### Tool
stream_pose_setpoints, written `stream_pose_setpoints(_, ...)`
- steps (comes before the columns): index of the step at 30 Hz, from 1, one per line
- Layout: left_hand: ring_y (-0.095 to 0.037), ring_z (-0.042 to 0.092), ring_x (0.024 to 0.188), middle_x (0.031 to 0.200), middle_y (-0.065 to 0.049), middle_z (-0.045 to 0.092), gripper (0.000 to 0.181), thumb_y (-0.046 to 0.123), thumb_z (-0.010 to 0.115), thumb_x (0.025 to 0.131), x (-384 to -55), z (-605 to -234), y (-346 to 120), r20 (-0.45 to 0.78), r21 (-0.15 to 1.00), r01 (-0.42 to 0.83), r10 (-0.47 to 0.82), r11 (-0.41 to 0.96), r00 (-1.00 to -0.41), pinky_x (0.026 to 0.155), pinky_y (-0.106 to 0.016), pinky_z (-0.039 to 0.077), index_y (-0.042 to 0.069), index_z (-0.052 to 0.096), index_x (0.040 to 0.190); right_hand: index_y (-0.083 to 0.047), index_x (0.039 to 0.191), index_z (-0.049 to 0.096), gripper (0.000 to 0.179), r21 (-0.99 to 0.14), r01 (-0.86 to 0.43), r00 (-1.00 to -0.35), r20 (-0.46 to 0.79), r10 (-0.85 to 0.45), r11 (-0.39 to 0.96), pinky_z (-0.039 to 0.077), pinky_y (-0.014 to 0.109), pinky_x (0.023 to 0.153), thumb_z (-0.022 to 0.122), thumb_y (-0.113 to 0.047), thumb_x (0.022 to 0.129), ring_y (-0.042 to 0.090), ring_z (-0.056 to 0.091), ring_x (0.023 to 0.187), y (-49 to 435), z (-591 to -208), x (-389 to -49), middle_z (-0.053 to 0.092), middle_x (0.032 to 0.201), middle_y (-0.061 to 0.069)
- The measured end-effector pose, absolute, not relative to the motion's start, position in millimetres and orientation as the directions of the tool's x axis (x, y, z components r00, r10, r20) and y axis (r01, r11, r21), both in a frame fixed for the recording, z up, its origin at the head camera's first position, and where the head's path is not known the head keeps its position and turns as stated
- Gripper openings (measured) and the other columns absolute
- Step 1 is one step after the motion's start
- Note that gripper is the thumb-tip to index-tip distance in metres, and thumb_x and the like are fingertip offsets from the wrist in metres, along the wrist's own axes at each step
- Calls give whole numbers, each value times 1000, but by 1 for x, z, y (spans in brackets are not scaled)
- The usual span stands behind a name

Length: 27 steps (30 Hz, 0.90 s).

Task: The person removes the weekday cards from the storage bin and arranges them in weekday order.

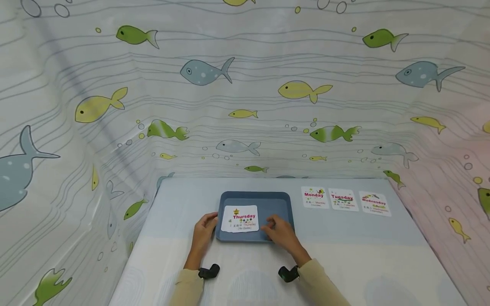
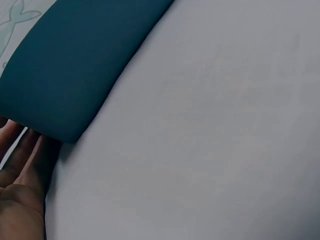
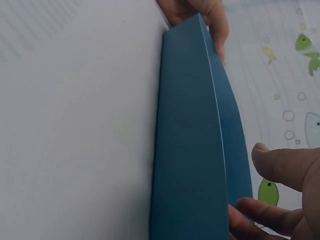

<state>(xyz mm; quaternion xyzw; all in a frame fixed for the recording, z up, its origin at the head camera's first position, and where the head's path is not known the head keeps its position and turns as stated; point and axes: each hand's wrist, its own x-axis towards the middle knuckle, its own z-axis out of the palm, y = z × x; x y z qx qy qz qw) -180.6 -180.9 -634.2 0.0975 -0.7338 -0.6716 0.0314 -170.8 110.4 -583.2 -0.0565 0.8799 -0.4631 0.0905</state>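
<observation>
A blue-grey tray (image 1: 274, 237) lies on the table, with a white card printed "Thursday" (image 1: 241, 212) in its left part. Card edges show under that card, so it seems to top a small stack. Against the tray's left wall rests my left hand (image 1: 204, 229), its fingers extended along the outside in the left wrist view. My right hand (image 1: 283, 233) hovers over the tray's right part, right of the card. In the right wrist view its thumb (image 3: 282, 164) and fingers are apart, with nothing between them.
Cards reading "Monday" (image 1: 315, 198), "Tuesday" (image 1: 343, 199) and "Wednesday" (image 1: 375, 204) lie in a row right of the tray. Fish-patterned sheeting (image 1: 268, 127) walls the table at the back and sides.
</observation>
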Motion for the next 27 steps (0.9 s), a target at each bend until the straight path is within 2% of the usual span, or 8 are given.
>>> stream_pose_setpoints(15,-29,58,128,135,-19,62,36,20,63,99,-182,-632,-178,-90,992,-103,-159,73,-983,89,-8,47,1,62,130,-1,121,61,47,-791,83,-974,-192,-117,606,51,28,59,74,-34,90,12,63,66,99,-586,-180,68,98,9)
stream_pose_setpoints(23,-23,62,122,130,-18,65,32,20,63,99,-181,-633,-178,-75,990,-97,-199,100,-977,89,-9,48,2,65,125,-1,118,61,48,-796,86,-973,-197,-123,599,50,28,59,76,-36,88,13,61,64,90,-590,-184,69,96,9)
stream_pose_setpoints(27,-24,60,125,132,-18,64,33,19,63,99,-180,-630,-179,-88,992,-103,-193,70,-977,89,-8,47,2,64,127,0,116,61,49,-790,79,-973,-193,-124,608,49,28,59,77,-37,88,14,60,65,84,-590,-186,67,95,9)
